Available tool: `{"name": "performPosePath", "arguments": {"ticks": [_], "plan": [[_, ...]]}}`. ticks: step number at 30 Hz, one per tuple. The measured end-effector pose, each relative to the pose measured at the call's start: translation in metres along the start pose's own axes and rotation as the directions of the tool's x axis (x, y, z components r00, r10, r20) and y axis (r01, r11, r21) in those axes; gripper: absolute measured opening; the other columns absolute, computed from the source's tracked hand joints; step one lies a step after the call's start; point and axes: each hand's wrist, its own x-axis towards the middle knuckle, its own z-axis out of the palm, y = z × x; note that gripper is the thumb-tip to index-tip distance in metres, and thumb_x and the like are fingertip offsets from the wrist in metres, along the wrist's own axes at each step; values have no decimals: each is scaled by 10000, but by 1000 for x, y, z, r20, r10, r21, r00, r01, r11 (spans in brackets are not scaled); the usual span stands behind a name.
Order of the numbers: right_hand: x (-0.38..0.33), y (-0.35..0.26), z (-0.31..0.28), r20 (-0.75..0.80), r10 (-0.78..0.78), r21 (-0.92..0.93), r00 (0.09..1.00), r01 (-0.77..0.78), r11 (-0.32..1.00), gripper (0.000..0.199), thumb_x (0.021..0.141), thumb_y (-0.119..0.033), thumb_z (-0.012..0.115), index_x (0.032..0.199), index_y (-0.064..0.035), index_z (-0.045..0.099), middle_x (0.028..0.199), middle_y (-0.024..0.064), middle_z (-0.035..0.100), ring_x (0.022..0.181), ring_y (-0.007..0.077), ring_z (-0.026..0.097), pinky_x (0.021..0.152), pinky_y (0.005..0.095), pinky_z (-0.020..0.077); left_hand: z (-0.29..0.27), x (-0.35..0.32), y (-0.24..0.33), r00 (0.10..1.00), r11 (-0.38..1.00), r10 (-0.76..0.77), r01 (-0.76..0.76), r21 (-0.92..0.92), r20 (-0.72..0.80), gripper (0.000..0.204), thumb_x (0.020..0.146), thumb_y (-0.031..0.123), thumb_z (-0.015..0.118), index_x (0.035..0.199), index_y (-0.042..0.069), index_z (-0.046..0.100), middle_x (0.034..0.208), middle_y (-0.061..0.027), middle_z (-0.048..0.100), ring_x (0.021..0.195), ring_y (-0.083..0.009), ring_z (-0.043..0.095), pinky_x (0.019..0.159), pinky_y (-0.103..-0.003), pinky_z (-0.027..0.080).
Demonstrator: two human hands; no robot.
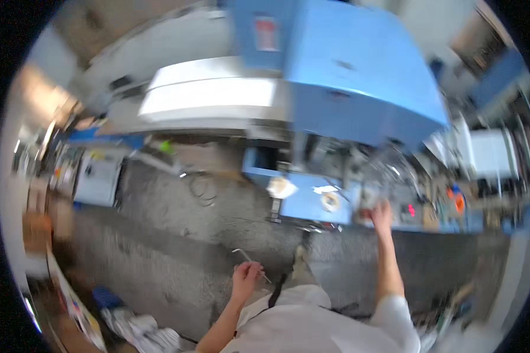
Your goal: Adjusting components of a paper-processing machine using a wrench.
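A blurred, downward fisheye view of a workshop. One person in a white top stands before a large blue metal machine (359,88), which fills twelve to two o'clock. Two bare hands show. The left hand (245,276), near six o'clock, has its fingers clamped on one thin L-shaped metal hex key (248,257), held over the grey speckled concrete floor (159,235). The right hand (381,213), toward three o'clock, reaches up to the machine's lower blue metal ledge (309,206); motion blur hides whether its fingers are apart or together. On that ledge lies one pale round ring-shaped part (330,202). Judging by this, the key is in hand but not yet applied to the machine; any turning remains.
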Motion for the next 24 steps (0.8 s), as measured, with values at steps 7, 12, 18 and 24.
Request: {"name": "performPosePath", "arguments": {"ticks": [7,12,18,24], "plan": [[-222,-68,137,513,70,216,855,-208,954,240,930,-256,641,829,-91,500,563,-2,500,422,109,498,384,271,408,-122,-20,-17,984,991,129,-131,-8,-124,240,966,250,598,967,15,649,749,15,623,654,-73,553,628,-255,469],[-359,-179,302,924,165,-48,346,-322,945,313,950,-300,602,725,-93,534,551,31,504,422,143,480,408,305,369,-235,-72,-4,902,886,346,-405,-225,-259,246,978,233,580,1034,3,647,775,-3,660,709,-74,597,645,-256,488],[-486,-305,473,962,245,-163,118,-470,867,361,966,-343,567,1051,1,636,632,41,554,483,167,499,461,275,401,-404,-107,-3,880,906,408,-358,227,-242,254,953,206,583,1190,126,626,934,-125,699,759,-243,685,680,-342,525],[-580,-380,648,975,200,-223,-98,-469,855,168,941,-221,601,881,-65,581,636,-10,485,522,114,467,470,259,389,-578,-121,-12,767,897,397,-440,36,-504,191,965,140,563,1130,110,655,995,-80,701,860,-242,676,791,-335,523]]}}
